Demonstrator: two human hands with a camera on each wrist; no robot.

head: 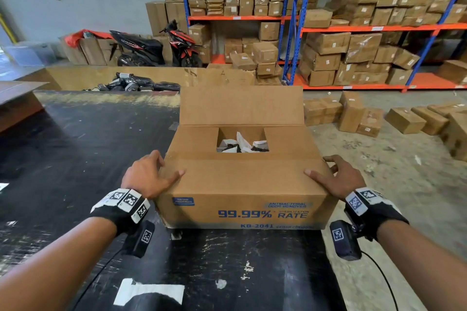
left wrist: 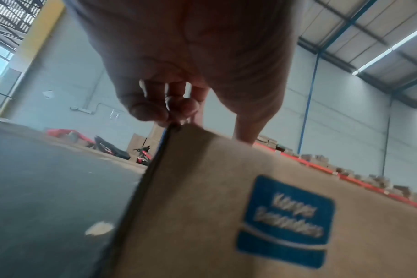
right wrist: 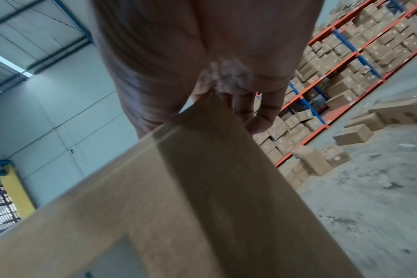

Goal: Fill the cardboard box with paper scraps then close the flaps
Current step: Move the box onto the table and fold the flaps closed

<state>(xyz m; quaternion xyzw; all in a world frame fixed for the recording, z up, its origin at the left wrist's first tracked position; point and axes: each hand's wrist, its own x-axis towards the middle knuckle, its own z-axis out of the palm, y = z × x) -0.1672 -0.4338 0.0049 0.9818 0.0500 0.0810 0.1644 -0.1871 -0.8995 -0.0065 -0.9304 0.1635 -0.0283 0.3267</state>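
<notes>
A brown cardboard box (head: 242, 184) with blue print stands on the black table (head: 88, 159). Its near flap (head: 242, 169) and both side flaps lie folded down, while the far flap (head: 241, 106) stands upright. White paper scraps (head: 242, 145) show through the gap between the side flaps. My left hand (head: 161, 169) clasps the box's near left top corner, thumb on the near flap and fingers over the side; the left wrist view shows those fingers (left wrist: 179, 107) curled at the box (left wrist: 226, 206) edge. My right hand (head: 333, 174) clasps the near right corner the same way, fingers (right wrist: 259, 112) down the box (right wrist: 179, 197) side.
The box sits near the table's right edge, with concrete floor (head: 379, 184) and loose cartons (head: 404, 121) beyond. Shelving racks (head: 353, 28) full of cartons line the back. A motorbike (head: 151, 45) is parked at the wall. A white scrap (head: 149, 291) lies on the table near me.
</notes>
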